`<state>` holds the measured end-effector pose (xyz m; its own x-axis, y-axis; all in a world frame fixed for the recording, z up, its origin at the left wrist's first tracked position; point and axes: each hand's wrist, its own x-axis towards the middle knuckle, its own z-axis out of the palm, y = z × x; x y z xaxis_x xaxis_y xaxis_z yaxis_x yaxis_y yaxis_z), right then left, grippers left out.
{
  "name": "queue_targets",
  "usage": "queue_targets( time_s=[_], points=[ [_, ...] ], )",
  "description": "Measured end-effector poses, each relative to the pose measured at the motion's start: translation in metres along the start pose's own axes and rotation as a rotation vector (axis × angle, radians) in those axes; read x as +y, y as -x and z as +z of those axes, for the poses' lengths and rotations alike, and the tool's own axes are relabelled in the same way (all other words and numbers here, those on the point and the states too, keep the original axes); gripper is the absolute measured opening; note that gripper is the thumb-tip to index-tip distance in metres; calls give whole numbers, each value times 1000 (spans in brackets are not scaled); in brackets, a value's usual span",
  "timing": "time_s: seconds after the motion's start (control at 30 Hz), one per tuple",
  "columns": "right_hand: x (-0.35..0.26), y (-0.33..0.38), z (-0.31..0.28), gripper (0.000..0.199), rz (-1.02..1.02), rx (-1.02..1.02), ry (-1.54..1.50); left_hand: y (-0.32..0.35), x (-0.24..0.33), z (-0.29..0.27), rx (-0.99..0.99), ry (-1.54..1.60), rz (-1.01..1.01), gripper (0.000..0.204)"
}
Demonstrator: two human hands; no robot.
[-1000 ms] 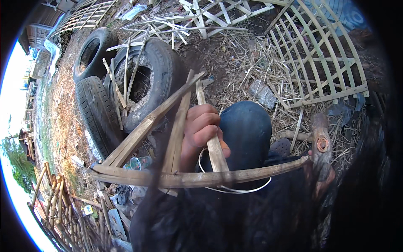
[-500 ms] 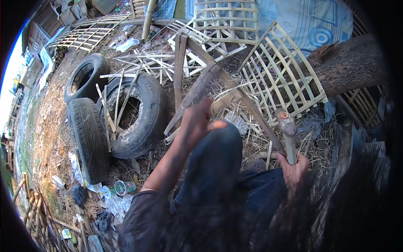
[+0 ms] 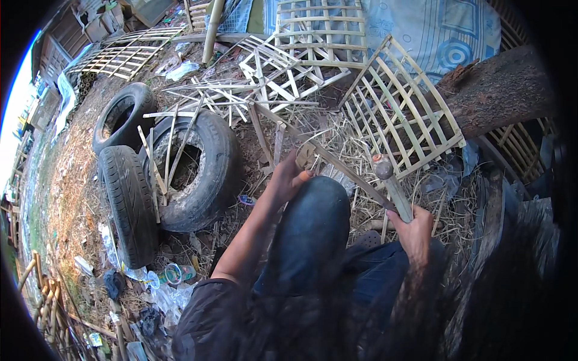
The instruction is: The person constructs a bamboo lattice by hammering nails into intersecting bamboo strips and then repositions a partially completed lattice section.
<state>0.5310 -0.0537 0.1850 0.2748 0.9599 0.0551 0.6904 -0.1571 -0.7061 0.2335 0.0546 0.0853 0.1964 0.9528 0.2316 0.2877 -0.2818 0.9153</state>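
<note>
A wooden frame [image 3: 352, 171] made of a long bar with short legs is tilted in front of my raised knee. My left hand [image 3: 288, 180] is closed around a pale wood block [image 3: 306, 155] joined to that bar, its thumb sticking out to the right. On the right, my right hand [image 3: 414, 231] grips the pale handle of a hammer [image 3: 397, 195] with a rounded brown head, held head up. The thumb of this hand touches the bar's near end; whether it also grips the bar I cannot tell. Parts of the left fingers are hidden behind the wood.
Old tyres [image 3: 208, 198] are at the left, with bamboo strips leaning on one. Woven bamboo lattices [image 3: 415, 114] and a heap of slats [image 3: 283, 78] stand beyond the frame. A thick log [image 3: 500, 93] is at the right; litter [image 3: 171, 295] covers the ground at lower left.
The wooden frame has tipped so its far end sits lower and nearer. My left hand has dropped slightly with it. The hammer has swung left, its head now closer to the bar.
</note>
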Motion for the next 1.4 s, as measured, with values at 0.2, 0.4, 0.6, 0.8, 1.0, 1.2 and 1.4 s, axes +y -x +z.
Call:
queue_targets(
  time_s=[0.2,0.4,0.6,0.8,1.0,1.2,1.4],
  points=[
    [-20,-3,7,30,6,-23,154,6,-5,0,-8,22,14,68],
    [-16,-6,9,31,-29,-4,178,23,-1,-4,-57,75,-12,62],
    [-19,-5,8,32,-53,17,203,44,26,-31,245,-65,-289,39],
    [-18,-14,7,32,-21,14,254,27,4,-45,546,-156,-36,45],
    [-8,-28,2,31,-49,39,226,-16,-78,-55,411,276,-181,66],
    [9,-50,3,30,16,7,143,-44,-139,-44,-21,296,-265,42],
    [77,-100,0,26,99,-127,44,-62,-116,-47,-106,212,-256,50]
  ],
)
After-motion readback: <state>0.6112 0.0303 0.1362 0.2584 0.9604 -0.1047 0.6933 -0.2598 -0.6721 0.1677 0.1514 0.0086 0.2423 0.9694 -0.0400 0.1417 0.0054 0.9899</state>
